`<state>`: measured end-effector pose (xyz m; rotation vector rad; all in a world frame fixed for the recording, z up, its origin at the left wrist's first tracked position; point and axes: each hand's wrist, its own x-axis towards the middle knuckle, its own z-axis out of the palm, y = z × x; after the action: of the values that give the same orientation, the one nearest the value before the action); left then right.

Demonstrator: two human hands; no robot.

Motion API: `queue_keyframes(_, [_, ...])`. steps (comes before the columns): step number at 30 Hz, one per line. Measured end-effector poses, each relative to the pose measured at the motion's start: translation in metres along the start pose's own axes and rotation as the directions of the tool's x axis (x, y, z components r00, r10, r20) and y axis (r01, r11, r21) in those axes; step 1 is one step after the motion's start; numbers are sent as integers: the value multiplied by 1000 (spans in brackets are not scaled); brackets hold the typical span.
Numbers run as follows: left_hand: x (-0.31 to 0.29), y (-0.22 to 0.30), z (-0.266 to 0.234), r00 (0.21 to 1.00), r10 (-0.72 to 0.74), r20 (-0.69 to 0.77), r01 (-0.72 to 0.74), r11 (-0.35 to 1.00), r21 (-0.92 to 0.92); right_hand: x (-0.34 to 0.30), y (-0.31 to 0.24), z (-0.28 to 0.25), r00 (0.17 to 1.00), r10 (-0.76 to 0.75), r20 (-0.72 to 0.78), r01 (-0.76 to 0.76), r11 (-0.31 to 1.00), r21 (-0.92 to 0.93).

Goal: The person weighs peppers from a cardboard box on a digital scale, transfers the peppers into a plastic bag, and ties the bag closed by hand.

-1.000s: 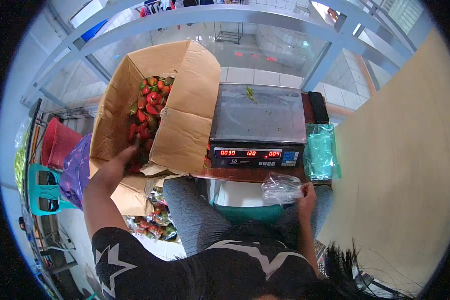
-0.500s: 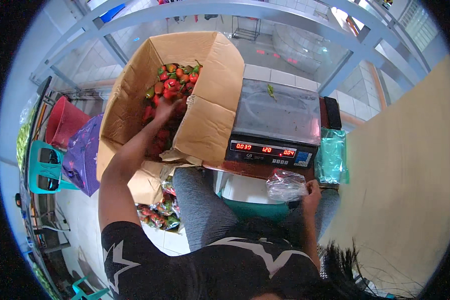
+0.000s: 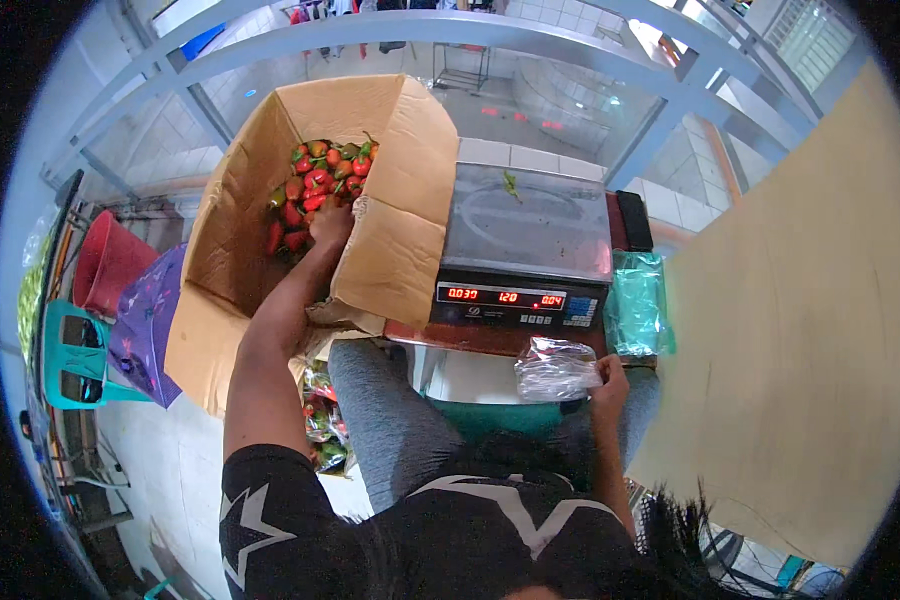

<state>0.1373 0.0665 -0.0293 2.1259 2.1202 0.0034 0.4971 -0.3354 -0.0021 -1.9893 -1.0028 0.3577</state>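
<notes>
My left hand point(image 3: 332, 222) reaches down into a tall cardboard box point(image 3: 402, 240), its back toward me. It touches the red and green peppers point(image 3: 317, 180) heaped inside, and its fingertips are hidden among them. Closer to me on the right, my right hand point(image 3: 610, 385) pinches the edge of a transparent plastic bag point(image 3: 555, 370) in front of the table edge. A digital scale point(image 3: 530, 225) with a lit red display stands to the right of the box. Only a small green sprig point(image 3: 511, 186) lies on its metal plate.
Green plastic packaging point(image 3: 640, 300) and a black object point(image 3: 634, 220) lie right of the scale. Bagged peppers point(image 3: 325, 420) sit below the box. At left are a red bucket point(image 3: 115, 262), a purple bag point(image 3: 148, 325) and a turquoise chair point(image 3: 75, 355). A tan panel point(image 3: 770, 350) borders the right side.
The view has shifted, so the box and scale appear slightly farther left. My left hand has moved nearer the box's right wall among the peppers. My right hand still holds the bag.
</notes>
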Motion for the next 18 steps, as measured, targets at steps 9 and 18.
queue_keyframes(9, [19,-147,-109,1000,-5,5,7,428,-904,-3,-5,2,997,-67,-25,68,995,72])
queue_keyframes(18, [-121,141,-206,816,571,-93,-441,509,-739,-3,2,-6,994,-84,-64,88,995,54])
